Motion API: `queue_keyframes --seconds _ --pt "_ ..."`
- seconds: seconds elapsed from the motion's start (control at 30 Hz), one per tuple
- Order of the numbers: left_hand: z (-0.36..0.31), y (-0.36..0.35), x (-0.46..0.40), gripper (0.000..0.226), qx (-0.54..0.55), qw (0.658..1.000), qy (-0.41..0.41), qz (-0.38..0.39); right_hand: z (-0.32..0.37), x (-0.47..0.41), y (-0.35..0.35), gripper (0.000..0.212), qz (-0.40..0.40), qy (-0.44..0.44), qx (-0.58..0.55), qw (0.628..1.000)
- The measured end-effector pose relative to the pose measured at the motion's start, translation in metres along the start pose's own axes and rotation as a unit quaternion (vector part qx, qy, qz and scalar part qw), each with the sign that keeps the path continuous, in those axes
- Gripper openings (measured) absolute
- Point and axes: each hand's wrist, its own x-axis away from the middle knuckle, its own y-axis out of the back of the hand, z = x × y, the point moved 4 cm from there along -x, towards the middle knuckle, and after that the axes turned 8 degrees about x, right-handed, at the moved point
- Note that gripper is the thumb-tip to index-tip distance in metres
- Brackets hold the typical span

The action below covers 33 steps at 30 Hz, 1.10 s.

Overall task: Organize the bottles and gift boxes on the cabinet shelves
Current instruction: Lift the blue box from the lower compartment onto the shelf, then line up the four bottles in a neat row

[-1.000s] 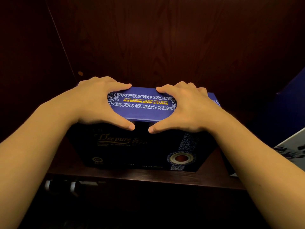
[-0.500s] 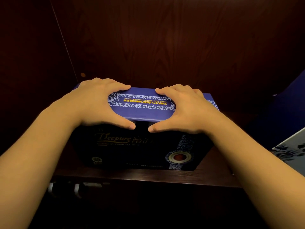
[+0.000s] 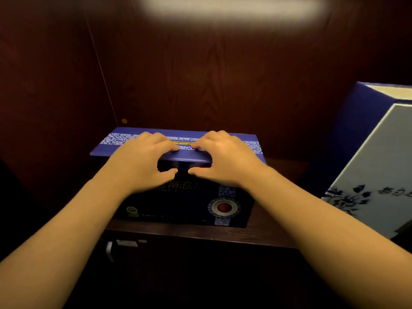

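Note:
A dark blue gift box (image 3: 191, 206) with a patterned band and a red seal stands on the dark wooden cabinet shelf (image 3: 272, 235), close to the left wall. My left hand (image 3: 142, 159) and my right hand (image 3: 227, 159) both grip its top front edge near the middle, fingers on the lid and thumbs on the front face. The thumbs nearly touch. No bottles are in view.
A larger white and blue gift box (image 3: 376, 175) with a flower print stands at the right end of the shelf, a gap between it and the dark box. The cabinet's back panel (image 3: 200, 74) is close behind. A small white fitting (image 3: 124, 244) shows below the shelf.
Both hands have slid closer together along the box's top edge. The view has pulled back, so the box looks smaller and more of the white box at right shows.

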Motion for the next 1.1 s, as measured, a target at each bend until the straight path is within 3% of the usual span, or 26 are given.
queue_keyframes --seconds 0.1,0.27,0.73,1.1 --pt "-0.047 0.0 0.01 0.037 -0.028 0.999 -0.002 -0.028 0.0 0.037 0.008 0.036 -0.042 0.012 0.005 0.999" --pt "-0.153 -0.011 0.021 0.026 -0.038 0.999 -0.002 0.008 -0.03 0.131 0.042 0.018 -0.056 0.007 0.012 0.998" --pt "-0.493 -0.097 0.015 0.023 0.024 0.987 -0.15 0.058 -0.185 0.457 0.11 0.014 -0.031 -0.162 0.037 0.986" --pt "-0.646 -0.131 -0.065 0.023 0.064 0.964 -0.233 0.108 -0.312 0.587 0.142 0.013 -0.014 -0.317 0.081 0.945"
